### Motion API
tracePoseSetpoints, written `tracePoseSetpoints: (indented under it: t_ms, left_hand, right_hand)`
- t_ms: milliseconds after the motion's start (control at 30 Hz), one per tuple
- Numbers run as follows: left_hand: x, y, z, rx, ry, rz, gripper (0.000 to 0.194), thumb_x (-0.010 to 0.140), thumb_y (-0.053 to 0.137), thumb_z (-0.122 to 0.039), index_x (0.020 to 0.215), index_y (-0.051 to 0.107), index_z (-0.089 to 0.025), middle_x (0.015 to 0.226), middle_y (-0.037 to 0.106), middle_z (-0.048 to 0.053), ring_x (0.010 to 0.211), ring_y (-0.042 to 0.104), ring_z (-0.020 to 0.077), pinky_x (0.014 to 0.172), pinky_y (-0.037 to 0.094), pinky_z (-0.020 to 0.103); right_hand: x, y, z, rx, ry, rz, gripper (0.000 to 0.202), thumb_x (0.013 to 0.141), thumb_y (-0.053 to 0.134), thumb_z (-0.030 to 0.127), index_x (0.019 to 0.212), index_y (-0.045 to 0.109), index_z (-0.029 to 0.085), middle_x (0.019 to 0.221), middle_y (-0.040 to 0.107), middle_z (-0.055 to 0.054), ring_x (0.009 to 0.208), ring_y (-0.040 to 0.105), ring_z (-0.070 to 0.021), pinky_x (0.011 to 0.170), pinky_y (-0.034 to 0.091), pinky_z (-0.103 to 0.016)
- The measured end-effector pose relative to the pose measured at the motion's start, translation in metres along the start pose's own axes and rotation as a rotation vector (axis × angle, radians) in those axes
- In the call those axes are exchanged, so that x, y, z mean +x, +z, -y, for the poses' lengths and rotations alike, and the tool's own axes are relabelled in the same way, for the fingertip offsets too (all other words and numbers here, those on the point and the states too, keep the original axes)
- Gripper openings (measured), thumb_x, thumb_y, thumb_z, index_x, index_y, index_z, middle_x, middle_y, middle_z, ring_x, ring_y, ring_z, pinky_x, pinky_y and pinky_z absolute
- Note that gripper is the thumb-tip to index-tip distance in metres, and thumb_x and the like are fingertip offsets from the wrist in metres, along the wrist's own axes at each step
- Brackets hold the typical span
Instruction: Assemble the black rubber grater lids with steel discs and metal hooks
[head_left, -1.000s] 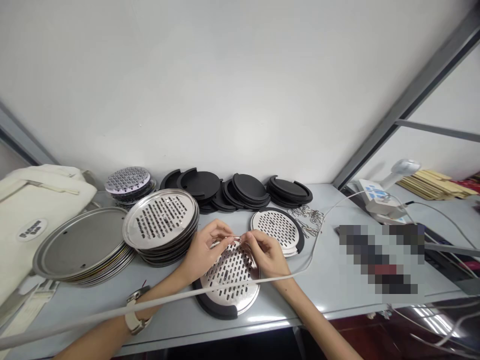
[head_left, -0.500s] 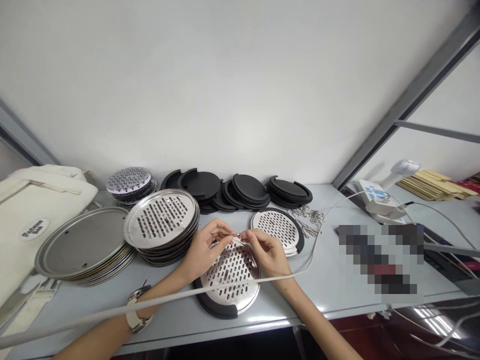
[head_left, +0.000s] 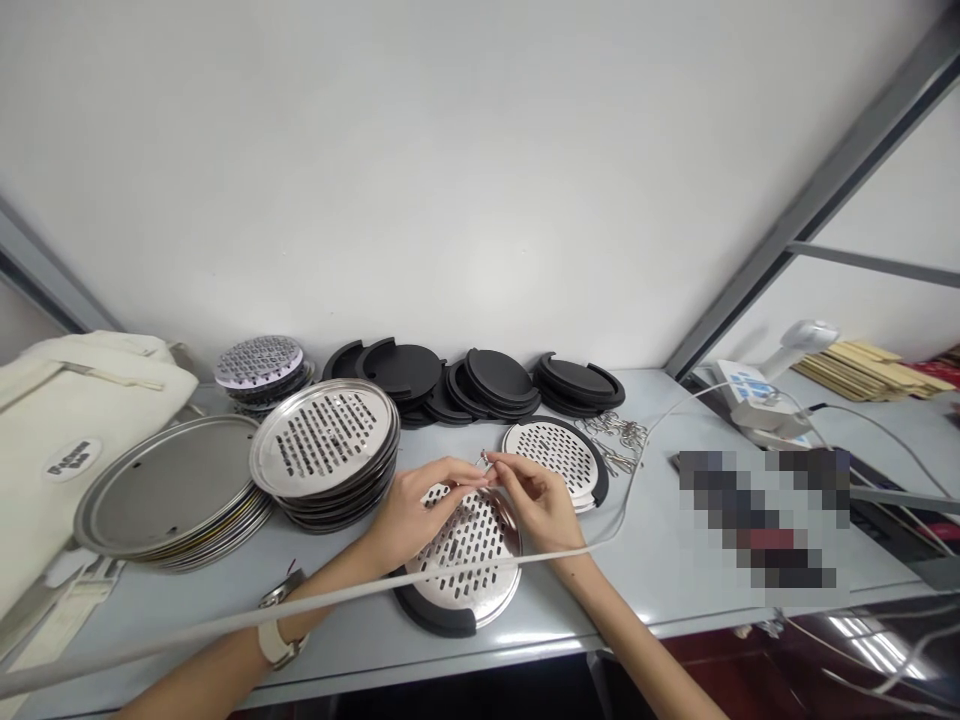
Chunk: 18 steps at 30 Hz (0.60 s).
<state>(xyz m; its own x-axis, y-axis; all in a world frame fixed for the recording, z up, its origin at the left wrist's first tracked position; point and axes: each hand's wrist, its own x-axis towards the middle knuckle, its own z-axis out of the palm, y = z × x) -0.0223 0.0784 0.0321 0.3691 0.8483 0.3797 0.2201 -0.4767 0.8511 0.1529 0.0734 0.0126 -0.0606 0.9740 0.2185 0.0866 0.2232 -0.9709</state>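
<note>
My left hand (head_left: 417,505) and my right hand (head_left: 535,494) meet in a pinch at the centre, fingertips almost together. Between them is a small shiny metal wire piece (head_left: 484,459), mostly covered by the fingers. Below lies a round perforated metal plate (head_left: 461,560) with oblong slots, a black curved rim piece (head_left: 433,612) along its lower left edge. A second perforated plate (head_left: 553,455), edged in black at its right, rests just behind my right hand. Several loose metal wire pieces (head_left: 616,440) are heaped to the right of that plate.
At left are a stack of slotted metal plates (head_left: 330,440), a stack of plain round trays (head_left: 172,490) and a cream bag (head_left: 90,400). Black round holders (head_left: 499,378) line the wall. A white cable (head_left: 330,602) crosses in front of my forearms. A scanner (head_left: 795,345) stands at right.
My fingertips have shifted slightly right and up with the metal piece. The left fingers are straighter and closer together, and the piece is turned more upright.
</note>
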Motion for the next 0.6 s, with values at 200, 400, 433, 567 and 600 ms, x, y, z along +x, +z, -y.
tracePoseSetpoints:
  t_ms: [200, 400, 433, 567, 600]
  left_hand:
    - [0.0, 0.001, 0.001, -0.153, -0.079, 0.009, 0.015, 0.085, 0.057, -0.026, 0.097, 0.058, -0.017, 0.093, 0.07, 0.006, 0.092, 0.066, 0.0183, 0.087, 0.051, 0.032]
    - [-0.001, -0.002, -0.004, -0.223, -0.086, 0.028, 0.015, 0.087, 0.054, -0.025, 0.099, 0.053, -0.016, 0.091, 0.068, 0.007, 0.091, 0.065, 0.0175, 0.085, 0.05, 0.031]
    - [-0.002, -0.003, -0.004, -0.237, -0.089, 0.034, 0.015, 0.087, 0.054, -0.025, 0.099, 0.053, -0.016, 0.09, 0.067, 0.007, 0.09, 0.064, 0.0171, 0.083, 0.05, 0.03]
    - [-0.003, -0.006, -0.006, -0.32, -0.106, 0.062, 0.017, 0.09, 0.05, -0.027, 0.101, 0.052, -0.015, 0.087, 0.065, 0.007, 0.081, 0.062, 0.0155, 0.073, 0.05, 0.027]
    - [-0.003, -0.006, -0.006, -0.353, -0.108, 0.069, 0.017, 0.09, 0.049, -0.027, 0.101, 0.051, -0.014, 0.087, 0.064, 0.007, 0.079, 0.061, 0.0151, 0.071, 0.05, 0.027]
  right_hand:
    - [-0.002, -0.001, 0.0, -0.201, -0.086, 0.025, 0.022, 0.087, 0.05, 0.034, 0.093, 0.063, 0.018, 0.082, 0.068, -0.006, 0.078, 0.064, -0.0184, 0.073, 0.051, -0.03]
    - [-0.004, 0.0, 0.004, -0.263, -0.15, 0.016, 0.01, 0.087, 0.05, 0.027, 0.088, 0.056, 0.019, 0.079, 0.062, -0.003, 0.075, 0.06, -0.0161, 0.072, 0.047, -0.028]
    - [-0.004, 0.0, 0.005, -0.266, -0.172, 0.008, 0.008, 0.087, 0.051, 0.026, 0.088, 0.054, 0.019, 0.079, 0.061, -0.003, 0.075, 0.059, -0.0157, 0.072, 0.047, -0.028]
    - [-0.004, 0.001, 0.008, -0.308, -0.262, 0.021, 0.009, 0.086, 0.049, 0.019, 0.094, 0.052, 0.02, 0.086, 0.056, -0.003, 0.081, 0.056, -0.016, 0.076, 0.046, -0.029]
    - [-0.005, 0.002, 0.01, -0.328, -0.283, 0.044, 0.011, 0.087, 0.047, 0.017, 0.095, 0.052, 0.02, 0.088, 0.056, -0.004, 0.084, 0.056, -0.0166, 0.078, 0.045, -0.03]
